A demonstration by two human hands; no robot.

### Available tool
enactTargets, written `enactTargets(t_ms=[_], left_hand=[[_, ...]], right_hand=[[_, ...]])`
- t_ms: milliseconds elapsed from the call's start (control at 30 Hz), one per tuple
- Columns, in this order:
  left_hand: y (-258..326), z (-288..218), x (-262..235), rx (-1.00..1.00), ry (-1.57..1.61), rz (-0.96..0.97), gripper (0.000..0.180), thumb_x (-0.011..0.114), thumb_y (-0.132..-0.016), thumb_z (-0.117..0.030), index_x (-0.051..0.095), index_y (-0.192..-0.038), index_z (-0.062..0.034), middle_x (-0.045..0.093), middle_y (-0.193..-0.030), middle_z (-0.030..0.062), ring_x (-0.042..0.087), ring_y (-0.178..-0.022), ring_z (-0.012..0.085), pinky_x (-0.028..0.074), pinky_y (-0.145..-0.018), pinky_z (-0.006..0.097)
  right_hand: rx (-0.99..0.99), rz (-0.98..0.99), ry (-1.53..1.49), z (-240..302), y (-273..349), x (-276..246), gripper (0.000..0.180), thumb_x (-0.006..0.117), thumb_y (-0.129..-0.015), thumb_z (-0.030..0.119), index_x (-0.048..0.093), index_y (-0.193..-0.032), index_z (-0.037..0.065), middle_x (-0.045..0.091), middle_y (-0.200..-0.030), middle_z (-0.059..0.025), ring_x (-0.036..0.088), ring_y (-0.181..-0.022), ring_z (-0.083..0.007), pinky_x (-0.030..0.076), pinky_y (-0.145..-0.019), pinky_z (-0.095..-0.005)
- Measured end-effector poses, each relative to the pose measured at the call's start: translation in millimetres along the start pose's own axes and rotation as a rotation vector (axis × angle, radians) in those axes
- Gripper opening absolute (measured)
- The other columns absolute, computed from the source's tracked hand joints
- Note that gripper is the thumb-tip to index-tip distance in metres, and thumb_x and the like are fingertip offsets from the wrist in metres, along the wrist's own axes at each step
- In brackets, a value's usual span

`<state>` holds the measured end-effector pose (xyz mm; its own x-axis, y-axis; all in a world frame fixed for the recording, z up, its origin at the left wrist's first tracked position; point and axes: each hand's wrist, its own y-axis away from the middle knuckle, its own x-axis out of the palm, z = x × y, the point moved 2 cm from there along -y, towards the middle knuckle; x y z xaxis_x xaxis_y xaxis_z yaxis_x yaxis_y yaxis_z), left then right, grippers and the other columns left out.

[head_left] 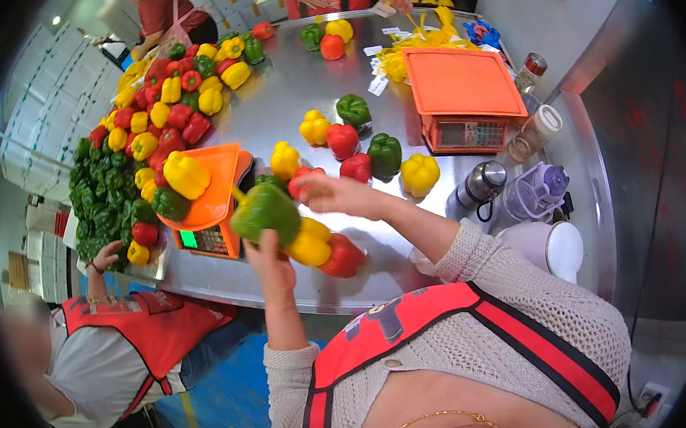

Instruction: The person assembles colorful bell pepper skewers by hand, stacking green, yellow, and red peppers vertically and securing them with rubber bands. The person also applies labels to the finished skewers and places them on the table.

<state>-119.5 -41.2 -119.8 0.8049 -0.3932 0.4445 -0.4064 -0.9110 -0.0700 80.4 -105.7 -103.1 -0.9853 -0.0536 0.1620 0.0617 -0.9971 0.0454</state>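
My left hand (271,263) is closed around the underside of a green bell pepper (265,214), lifted above the metal table. Just right of it lie a yellow bell pepper (311,243) and a red bell pepper (341,257). My right hand (343,197) has its fingers slightly bent and apart, reaching left in front of another red bell pepper (305,174), which it partly hides; contact is unclear. An orange-topped scale (213,193) stands left of my hands with a yellow bell pepper (187,175) on its tray.
Red, yellow and green peppers (163,115) are heaped at the left. More lie mid-table near a green one (385,155). A second orange scale (465,86), yellow straps (419,46), a flask (480,184) and bottles are rightward. A co-worker's hand (107,257) touches the left edge.
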Motion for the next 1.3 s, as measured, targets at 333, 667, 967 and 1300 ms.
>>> enactTargets(t_ms=[333,667,967,1300], left_hand=[[-57,-38,66,-0.069,0.031,0.076,0.057,0.052,-0.104,-0.034,0.034,-0.149,-0.0035,0.046,-0.145,0.0120,0.048,-0.131,0.0250,0.039,-0.111,0.043],[28,14,24,-0.334,-0.356,0.203,0.023,0.055,-0.101,-0.013,0.061,-0.118,0.0015,0.067,-0.110,0.0121,0.067,-0.092,0.0185,0.055,-0.082,0.031],[53,23,10,-0.484,-0.320,0.105,0.020,0.060,-0.098,-0.008,0.062,-0.115,0.0018,0.067,-0.110,0.0096,0.066,-0.094,0.0161,0.053,-0.084,0.030],[35,34,25,-0.544,-0.347,0.130,0.021,0.060,-0.097,-0.007,0.062,-0.117,0.0018,0.068,-0.112,0.0107,0.065,-0.096,0.0161,0.052,-0.086,0.030]], right_hand=[[-0.118,-0.028,-0.625,19,6,-19,0.065,0.066,-0.091,0.021,0.037,-0.148,0.008,0.056,-0.134,-0.0098,0.058,-0.119,-0.0212,0.050,-0.098,-0.0379],[-0.269,-0.842,-0.653,71,-15,-246,0.051,0.070,-0.090,0.039,0.054,-0.126,0.006,0.067,-0.111,-0.0139,0.069,-0.096,-0.0292,0.059,-0.082,-0.0478],[-0.255,-1.373,-0.312,98,-17,-451,0.053,0.065,-0.094,0.045,0.049,-0.135,0.014,0.057,-0.135,-0.0124,0.055,-0.124,-0.0308,0.044,-0.105,-0.0538],[0.396,-0.226,1.721,-16,-161,-366,0.048,0.066,-0.087,0.031,0.062,-0.128,0.006,0.069,-0.117,-0.0175,0.069,-0.102,-0.0318,0.055,-0.087,-0.0428]])
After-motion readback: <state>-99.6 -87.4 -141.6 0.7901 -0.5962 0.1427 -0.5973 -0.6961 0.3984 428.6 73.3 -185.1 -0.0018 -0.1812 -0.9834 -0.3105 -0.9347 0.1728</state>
